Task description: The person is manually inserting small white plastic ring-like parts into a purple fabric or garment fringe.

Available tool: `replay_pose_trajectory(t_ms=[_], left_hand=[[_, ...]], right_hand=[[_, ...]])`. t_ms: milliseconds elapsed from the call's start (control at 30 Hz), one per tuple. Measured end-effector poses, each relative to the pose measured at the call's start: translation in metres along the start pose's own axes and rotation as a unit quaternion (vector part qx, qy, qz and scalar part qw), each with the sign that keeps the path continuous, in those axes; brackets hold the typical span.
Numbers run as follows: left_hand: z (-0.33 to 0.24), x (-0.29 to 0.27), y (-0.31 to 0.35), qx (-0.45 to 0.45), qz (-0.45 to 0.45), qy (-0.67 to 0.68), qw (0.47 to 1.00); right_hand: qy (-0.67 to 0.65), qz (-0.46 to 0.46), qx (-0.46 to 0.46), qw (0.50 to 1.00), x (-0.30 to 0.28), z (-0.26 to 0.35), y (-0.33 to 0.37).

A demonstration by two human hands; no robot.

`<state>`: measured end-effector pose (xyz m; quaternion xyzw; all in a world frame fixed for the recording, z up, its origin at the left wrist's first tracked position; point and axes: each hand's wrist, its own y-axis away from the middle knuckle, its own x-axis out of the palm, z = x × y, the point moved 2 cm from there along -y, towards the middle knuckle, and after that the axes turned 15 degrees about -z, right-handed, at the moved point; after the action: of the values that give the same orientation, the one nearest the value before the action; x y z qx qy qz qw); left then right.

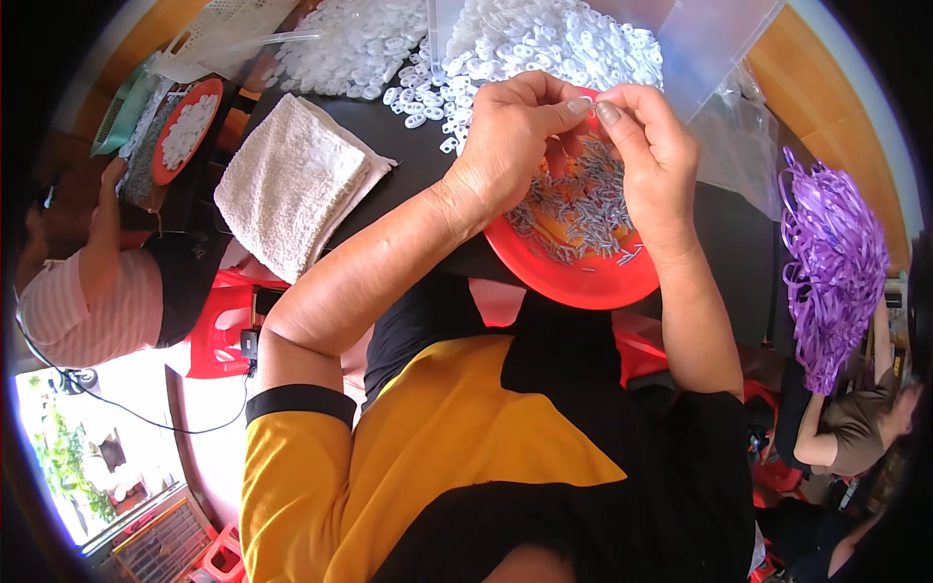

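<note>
My left hand (510, 136) and my right hand (658, 160) meet fingertip to fingertip above a red bowl (573, 282). Both pinch with thumb and forefinger around something small and pale, mostly hidden by the fingers; its kind cannot be made out. Inside the bowl lie many small grey pin-like pieces (583, 209). Just beyond my hands, a heap of small white plastic pieces with holes (573, 44) spreads over the dark table (394, 126). Several of these white pieces lie loose beside my left hand.
A folded beige towel (292, 185) lies left of my left forearm. Clear plastic bin walls (714, 49) stand at the back. At far left, a person (102, 291) sits by a red tray (160, 160) of white pieces. On the right hangs a purple ribbon bundle (831, 257), near another person (850, 437).
</note>
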<state>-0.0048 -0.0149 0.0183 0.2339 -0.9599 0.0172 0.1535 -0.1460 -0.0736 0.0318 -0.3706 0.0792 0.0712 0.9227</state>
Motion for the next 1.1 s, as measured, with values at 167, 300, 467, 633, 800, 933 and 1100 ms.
replay_pose_trajectory(t_ms=[167, 300, 467, 633, 800, 933, 1100], left_hand=[[0.004, -0.002, 0.000, -0.008, -0.011, 0.002, 1.000], [0.003, -0.003, 0.000, 0.008, -0.018, -0.010, 1.000], [0.004, -0.002, 0.001, 0.019, -0.026, -0.016, 0.999], [0.010, -0.003, 0.001, 0.053, -0.031, -0.006, 0.998], [0.006, -0.003, 0.006, 0.059, -0.037, -0.008, 0.998], [0.001, -0.003, 0.004, 0.058, -0.039, -0.014, 0.997], [0.006, -0.005, 0.002, 0.049, -0.032, -0.047, 0.997]], right_hand=[[0.018, 0.000, -0.028, 0.999, 0.000, 0.000, 0.000], [0.033, 0.007, -0.046, 0.998, 0.000, 0.000, -0.001], [0.037, 0.013, -0.078, 0.996, 0.002, -0.001, -0.001], [0.052, 0.023, -0.099, 0.993, 0.003, 0.003, 0.002], [0.017, 0.030, -0.002, 0.999, 0.006, 0.000, 0.008], [-0.012, 0.006, 0.039, 0.999, 0.006, 0.001, 0.004], [0.011, 0.009, 0.017, 1.000, 0.003, -0.003, -0.001]])
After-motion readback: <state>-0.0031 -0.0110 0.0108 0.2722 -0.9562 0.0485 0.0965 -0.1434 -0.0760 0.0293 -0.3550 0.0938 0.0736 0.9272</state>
